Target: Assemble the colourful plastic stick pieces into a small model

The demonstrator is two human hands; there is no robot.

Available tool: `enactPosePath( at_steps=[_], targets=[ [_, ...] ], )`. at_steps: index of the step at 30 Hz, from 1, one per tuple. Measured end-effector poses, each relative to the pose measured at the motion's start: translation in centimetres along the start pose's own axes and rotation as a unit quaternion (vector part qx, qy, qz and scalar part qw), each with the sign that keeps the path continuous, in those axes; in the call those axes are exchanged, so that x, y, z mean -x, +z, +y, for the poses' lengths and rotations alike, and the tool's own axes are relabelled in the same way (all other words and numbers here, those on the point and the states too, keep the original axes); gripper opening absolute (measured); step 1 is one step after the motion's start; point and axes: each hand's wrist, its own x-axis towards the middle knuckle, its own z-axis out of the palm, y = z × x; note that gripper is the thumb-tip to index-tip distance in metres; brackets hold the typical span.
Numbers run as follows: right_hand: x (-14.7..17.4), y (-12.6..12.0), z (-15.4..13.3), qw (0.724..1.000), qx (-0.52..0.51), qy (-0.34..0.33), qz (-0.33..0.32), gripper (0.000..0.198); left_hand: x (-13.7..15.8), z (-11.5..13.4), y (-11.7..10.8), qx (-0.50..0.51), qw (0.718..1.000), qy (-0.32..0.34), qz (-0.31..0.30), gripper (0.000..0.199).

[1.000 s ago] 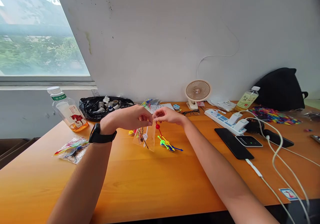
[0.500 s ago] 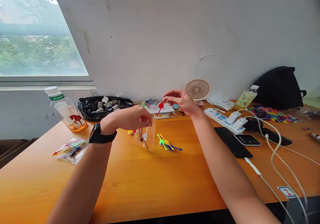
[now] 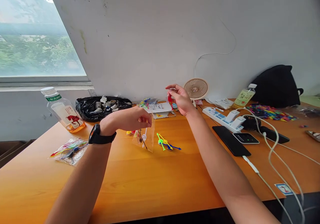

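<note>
Both pinch: left hand (image 3: 137,118) a plastic bag (image 3: 149,140) by its top, so it hangs; right hand (image 3: 183,101), seemingly, a red spinner (image 3: 170,98).

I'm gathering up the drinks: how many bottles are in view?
2: a left bottle beside the black plastic bag, and a right bottle behind the power strip.

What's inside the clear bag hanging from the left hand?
Inside the clear bag, a white piece with a round hub and a dark brown arrow show. The left hand covers part of the top, so anything behind it can't be seen.
</note>
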Motion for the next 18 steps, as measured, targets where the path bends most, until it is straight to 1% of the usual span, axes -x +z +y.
enactPosePath(
  at_steps=[2,3,7,10,14,16,18],
  targets=[
    [-0.1,0.1,0.3,0.999,0.011,-0.011,0.031,0.016,0.0,-0.1,0.0,-0.001,1.000,-0.001,-0.002,0.022],
    [-0.2,0.2,0.3,0.999,0.013,-0.007,0.035,0.014,0.0,-0.1,0.0,-0.002,1.000,0.000,-0.002,0.022],
    [-0.1,0.4,-0.2,0.998,-0.016,0.056,-0.009,0.009,0.1,-0.2,0.0,-0.004,1.000,0.005,-0.001,0.022],
    [0.2,0.5,-0.8,0.995,-0.058,0.068,-0.034,0.019,0.2,-0.1,-0.1,-0.006,1.000,-0.001,-0.001,0.022],
    [0.4,0.6,-1.3,0.992,-0.108,0.044,-0.049,0.031,0.2,-0.1,-0.2,-0.005,1.000,0.001,0.004,0.022],
    [0.4,0.8,-1.3,0.991,-0.125,0.037,-0.042,0.033,0.2,-0.1,-0.2,-0.004,1.000,0.004,0.005,0.022],
    [0.3,1.0,-1.2,0.990,-0.132,0.042,-0.022,0.029,0.3,0.0,-0.2,-0.005,1.000,0.005,0.007,0.022]
  ],
)
